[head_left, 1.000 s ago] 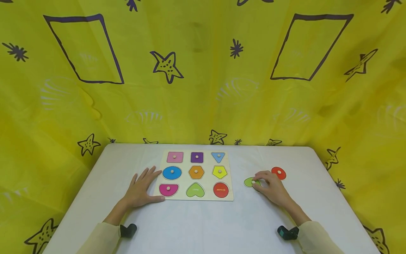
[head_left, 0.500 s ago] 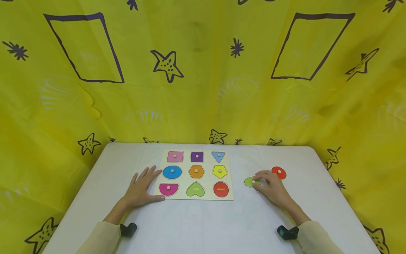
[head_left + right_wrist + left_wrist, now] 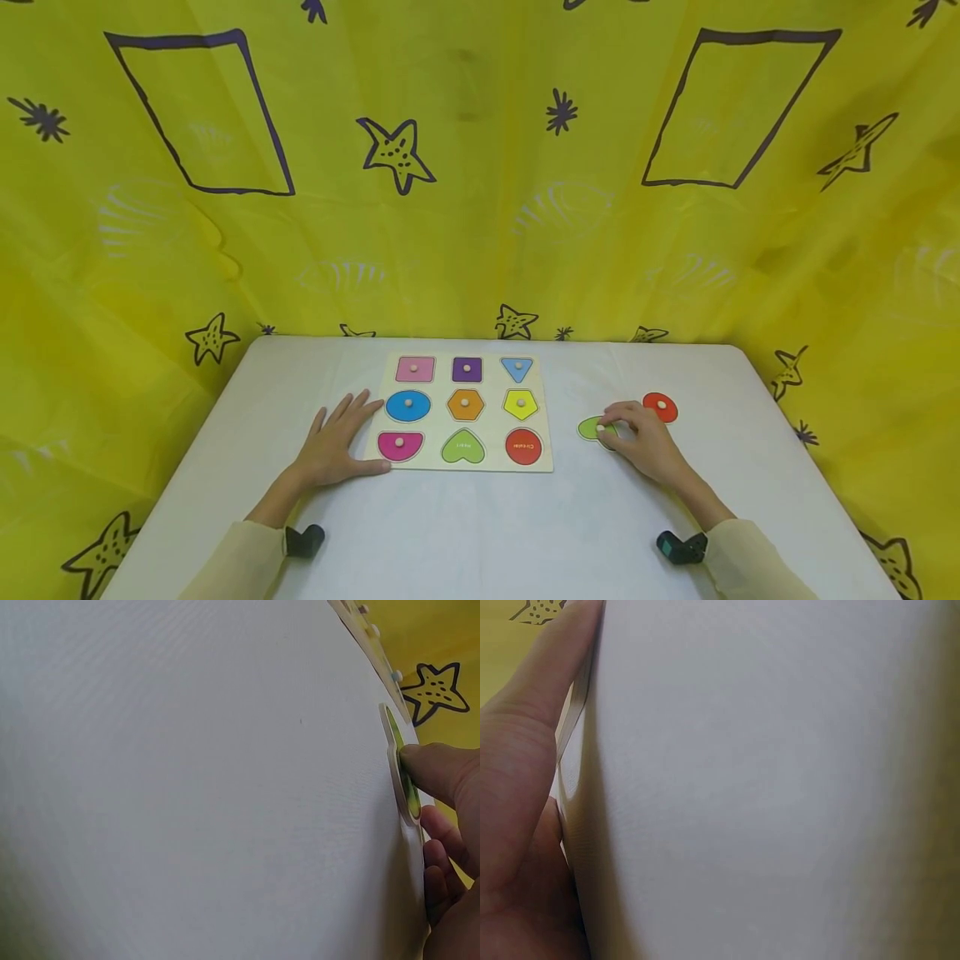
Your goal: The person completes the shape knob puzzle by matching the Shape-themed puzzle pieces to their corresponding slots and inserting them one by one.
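In the head view, a wooden shape puzzle board lies on the white table. My left hand rests at its left side, fingers spread, with the thumb along the near-left corner. To the right of the board, my right hand pinches the small knob of a green puzzle piece that lies on the table. The right wrist view shows the piece's notched edge and my thumb at its top. Just behind the right hand sits a round red puzzle piece with a pale knob.
Knobbed shapes fill most of the board, among them a blue oval and a yellow pentagon. The green heart recess and red circle recess show printed words and bear no knobs. A yellow curtain hangs behind the table.
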### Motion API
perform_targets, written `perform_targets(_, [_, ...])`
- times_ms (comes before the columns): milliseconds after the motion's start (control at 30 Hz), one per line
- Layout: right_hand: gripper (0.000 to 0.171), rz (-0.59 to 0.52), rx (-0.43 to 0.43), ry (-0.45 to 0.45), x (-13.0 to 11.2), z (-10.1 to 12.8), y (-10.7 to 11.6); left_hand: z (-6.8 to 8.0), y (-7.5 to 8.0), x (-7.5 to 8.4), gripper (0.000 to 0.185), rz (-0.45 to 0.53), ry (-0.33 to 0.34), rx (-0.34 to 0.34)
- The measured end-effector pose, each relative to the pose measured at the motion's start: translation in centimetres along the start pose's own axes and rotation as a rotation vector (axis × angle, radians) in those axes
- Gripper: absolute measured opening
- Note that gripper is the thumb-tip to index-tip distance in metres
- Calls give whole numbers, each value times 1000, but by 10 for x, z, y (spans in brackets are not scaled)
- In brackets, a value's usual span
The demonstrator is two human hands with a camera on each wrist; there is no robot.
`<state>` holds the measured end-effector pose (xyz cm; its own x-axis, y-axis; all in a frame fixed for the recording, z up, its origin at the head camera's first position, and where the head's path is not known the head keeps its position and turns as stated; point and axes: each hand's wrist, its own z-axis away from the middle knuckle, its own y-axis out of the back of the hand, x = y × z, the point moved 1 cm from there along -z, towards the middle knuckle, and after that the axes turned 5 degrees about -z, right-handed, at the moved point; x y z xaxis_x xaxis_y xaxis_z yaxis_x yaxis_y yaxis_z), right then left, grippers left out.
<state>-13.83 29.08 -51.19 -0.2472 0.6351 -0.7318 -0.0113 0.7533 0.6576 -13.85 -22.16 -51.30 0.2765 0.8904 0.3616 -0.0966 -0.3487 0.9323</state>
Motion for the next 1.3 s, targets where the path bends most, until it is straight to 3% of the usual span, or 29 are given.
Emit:
perform_targets(867, [13, 4, -32, -30, -9, -6, 4, -1, -1, -1, 105, -2, 5, 4])
perform_targets(1300, [16, -2, -42, 30, -28, -21, -2, -1, -1, -1, 105, 1, 0, 5])
